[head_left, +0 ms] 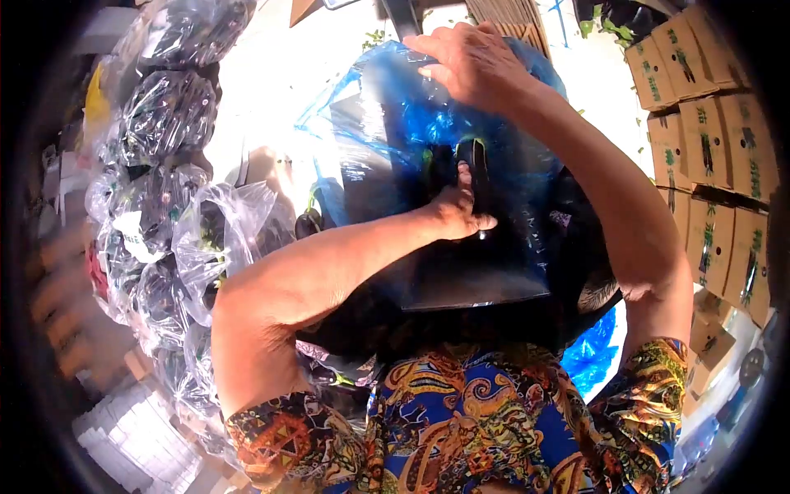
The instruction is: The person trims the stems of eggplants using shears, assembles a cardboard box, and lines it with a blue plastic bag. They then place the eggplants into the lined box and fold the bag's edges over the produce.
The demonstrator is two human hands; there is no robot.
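My left hand (458, 210) is closed around a dark, long eggplant (481, 169) with a green cap at its far end. The eggplant lies over a dark, shaded area inside a blue plastic bag (387, 90) spread in front of me. At the far rim of that bag, my right hand (473, 66) is bent at the wrist. Its fingers point left, with thumb and fingers apart, and nothing shows between them. A glossy dark flap (473, 288) forms the near edge of the work area. What lies deeper in the bag is hard to make out.
Clear bags of dark produce (169, 115) are stacked along the left, with an opened clear bag (222, 222) nearest me. Another eggplant (309, 222) lies beside the blue bag. Printed cardboard boxes (712, 148) are piled at right. Flattened cardboard (506, 12) stands at the back.
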